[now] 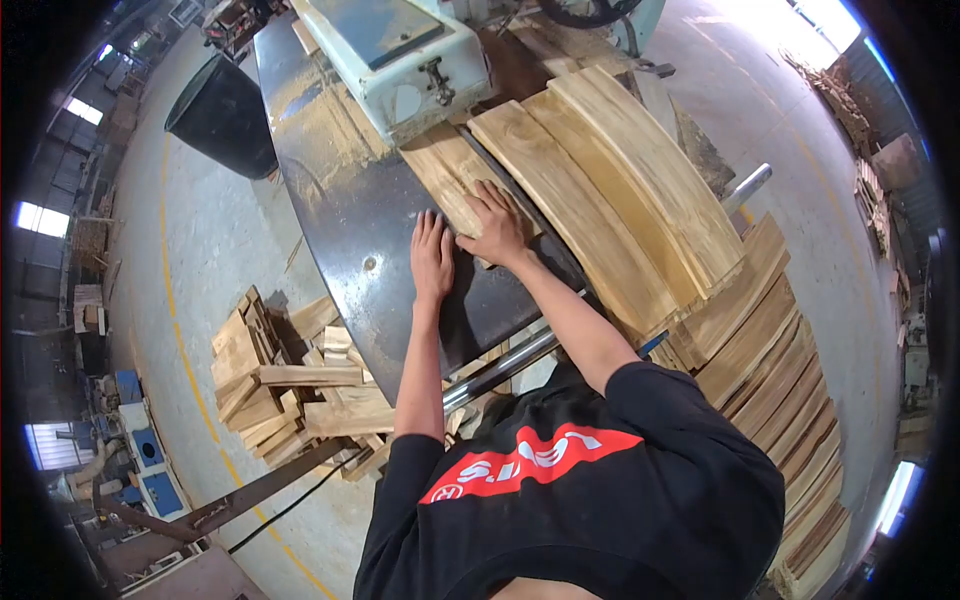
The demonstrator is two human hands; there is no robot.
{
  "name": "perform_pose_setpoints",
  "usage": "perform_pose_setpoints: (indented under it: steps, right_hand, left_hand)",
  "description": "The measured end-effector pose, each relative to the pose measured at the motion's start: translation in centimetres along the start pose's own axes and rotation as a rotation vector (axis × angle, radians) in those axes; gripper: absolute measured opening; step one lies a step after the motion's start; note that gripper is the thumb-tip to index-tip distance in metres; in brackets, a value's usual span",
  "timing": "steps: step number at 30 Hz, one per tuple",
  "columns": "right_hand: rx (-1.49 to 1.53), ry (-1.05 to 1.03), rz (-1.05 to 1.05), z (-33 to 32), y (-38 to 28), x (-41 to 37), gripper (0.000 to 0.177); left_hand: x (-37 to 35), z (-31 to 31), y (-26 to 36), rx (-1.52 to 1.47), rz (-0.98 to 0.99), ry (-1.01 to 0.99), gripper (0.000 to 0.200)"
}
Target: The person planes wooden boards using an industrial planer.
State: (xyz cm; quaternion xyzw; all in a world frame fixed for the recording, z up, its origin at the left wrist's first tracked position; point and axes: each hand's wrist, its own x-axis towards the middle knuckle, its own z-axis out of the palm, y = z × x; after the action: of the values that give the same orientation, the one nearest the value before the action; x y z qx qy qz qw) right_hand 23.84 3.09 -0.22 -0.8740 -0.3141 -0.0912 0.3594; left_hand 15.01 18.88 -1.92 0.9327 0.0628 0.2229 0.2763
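Note:
My right hand point(495, 228) lies flat on a narrow wooden board point(438, 165), its fingers spread over the wood. The board's far end runs up to the white housing of a woodworking machine point(425, 75), where it passes out of sight. To the left of the board, my left hand point(431, 258) rests palm down on the dark metal machine table point(350, 235), fingers stretched forward and close together. Just right of my right hand, wider planks point(570, 190) lie side by side along the table. Sawdust point(335, 140) covers part of the metal surface near the housing.
A pile of wood offcuts point(290, 385) lies on the floor to the left. Stacked boards point(775, 370) stand at the right. A black bin point(222, 115) is beyond the table's left edge. A metal rail point(510, 368) runs along the table's near edge.

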Motion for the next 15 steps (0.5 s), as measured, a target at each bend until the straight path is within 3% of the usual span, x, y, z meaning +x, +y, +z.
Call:
perform_pose_setpoints:
  steps: [4, 7, 10, 15]
  right_hand:
    - [0.014, 0.009, -0.027, 0.3, 0.9, 1.0, 0.087]
    - [0.02, -0.021, -0.049, 0.4, 1.7, 0.9, 0.084]
    - [0.086, -0.003, -0.08, 0.7, 2.0, 0.4, 0.083]
    - [-0.099, 0.025, -0.08, 1.4, 0.9, -0.1, 0.08]
  left_hand:
    - [-5.4, -1.6, 3.0, -0.112, -0.151, 0.089, 0.058]
    - [-9.0, -2.4, 4.1, -0.018, -0.095, 0.055, 0.057]
    - [-12.1, -3.4, 5.5, 0.065, -0.099, 0.019, 0.069]
    - [-14.5, -4.3, 6.7, 0.165, -0.114, -0.006, 0.077]
